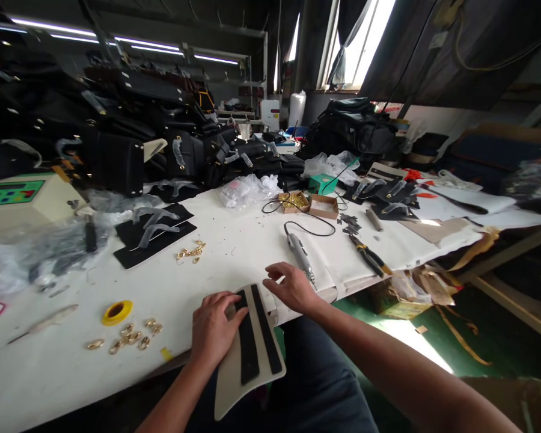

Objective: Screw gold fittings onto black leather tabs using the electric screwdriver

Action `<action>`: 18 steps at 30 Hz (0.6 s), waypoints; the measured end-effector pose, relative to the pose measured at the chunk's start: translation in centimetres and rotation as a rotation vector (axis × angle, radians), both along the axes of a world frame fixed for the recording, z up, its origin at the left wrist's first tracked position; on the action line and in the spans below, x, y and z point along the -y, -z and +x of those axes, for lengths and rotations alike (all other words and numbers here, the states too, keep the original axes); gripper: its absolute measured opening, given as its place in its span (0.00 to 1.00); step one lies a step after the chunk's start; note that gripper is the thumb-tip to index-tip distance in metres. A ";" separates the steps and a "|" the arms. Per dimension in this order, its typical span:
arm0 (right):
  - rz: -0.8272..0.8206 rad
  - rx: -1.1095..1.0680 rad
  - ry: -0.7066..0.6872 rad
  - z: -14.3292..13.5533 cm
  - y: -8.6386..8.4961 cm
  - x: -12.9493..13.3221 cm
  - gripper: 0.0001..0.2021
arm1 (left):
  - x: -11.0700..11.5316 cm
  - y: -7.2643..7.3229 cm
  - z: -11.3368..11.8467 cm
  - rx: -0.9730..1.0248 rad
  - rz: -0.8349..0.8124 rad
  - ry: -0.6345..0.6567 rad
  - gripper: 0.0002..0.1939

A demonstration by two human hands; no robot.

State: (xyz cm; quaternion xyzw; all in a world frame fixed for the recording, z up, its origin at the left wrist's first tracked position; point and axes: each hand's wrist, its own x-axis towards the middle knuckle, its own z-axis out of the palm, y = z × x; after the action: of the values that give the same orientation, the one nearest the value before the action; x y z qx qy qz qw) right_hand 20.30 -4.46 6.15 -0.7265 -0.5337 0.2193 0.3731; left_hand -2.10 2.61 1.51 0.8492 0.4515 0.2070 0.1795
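A beige panel [264, 367] with two dark strips lies over the table's front edge, its near end above my lap. My left hand [216, 328] rests on the panel's left part, thumb and fingertips against the left dark strip. Just right of the panel's far end is my right hand [291, 287], its fingers curled and the thumb near the index finger; whether something small sits between them is hidden. A grey electric screwdriver [301, 255] with a black cable lies beyond that hand. Gold clasps [128, 337] and a yellow tape roll [117, 313] are to the left.
Pliers [370, 257] lie at the right by a cardboard roll [374, 220]. Small boxes [323, 206], one with gold parts, stand further back. Black pieces with wrapped handles [155, 234] are at the left; black bags [112, 150] are piled behind. A machine [27, 198] stands far left.
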 end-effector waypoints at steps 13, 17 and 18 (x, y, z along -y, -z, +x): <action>-0.023 0.045 0.293 9.8 0.7 -3.1 0.14 | -2.6 3.7 -1.2 0.132 0.304 0.132 0.23; -0.155 0.143 0.341 10.9 2.0 -2.8 0.28 | -3.2 4.7 -1.7 0.125 0.297 0.156 0.21; -0.192 0.154 0.341 11.1 2.3 -2.6 0.31 | -3.4 5.1 -1.8 0.133 0.278 0.158 0.20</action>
State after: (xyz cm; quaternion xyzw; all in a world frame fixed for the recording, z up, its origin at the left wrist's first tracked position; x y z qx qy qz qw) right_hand 31.39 -1.84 3.86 -0.8531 -0.4067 0.1467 0.2921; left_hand -3.95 6.00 -3.60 0.8831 0.3377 0.3084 0.1053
